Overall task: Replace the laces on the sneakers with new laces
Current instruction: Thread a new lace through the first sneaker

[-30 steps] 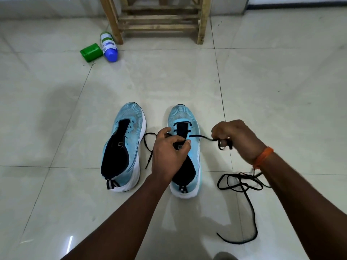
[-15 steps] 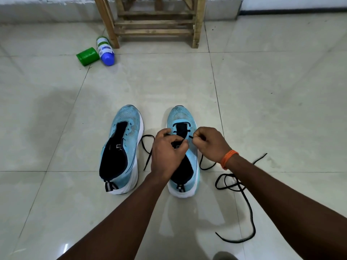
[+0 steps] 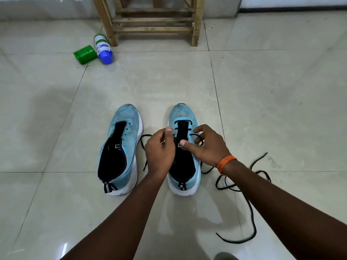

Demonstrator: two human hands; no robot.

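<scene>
Two light blue sneakers stand side by side on the floor, toes pointing away from me. The left sneaker (image 3: 129, 117) has no lace. The right sneaker (image 3: 183, 112) has a black lace (image 3: 250, 207) through its front eyelets. My left hand (image 3: 159, 152) hovers at this shoe's left eyelet row with fingers curled, pinching the lace where its loose left end comes up from between the shoes. My right hand (image 3: 210, 147) is at the right eyelet row, thumb on the tongue, fingers hooked round a loop of lace. The long right end lies coiled on the floor.
A green jar (image 3: 84, 54) and a blue-capped bottle (image 3: 103, 47) lie on the tiles at the far left. A wooden stool frame (image 3: 155, 21) stands against the back wall. Pale glossy floor tiles (image 3: 281, 109) surround the shoes.
My right hand, which had pulled the lace out to the right, has come back to the shoe's eyelets. The lace's slack has dropped onto the floor. My left hand stayed at the shoe.
</scene>
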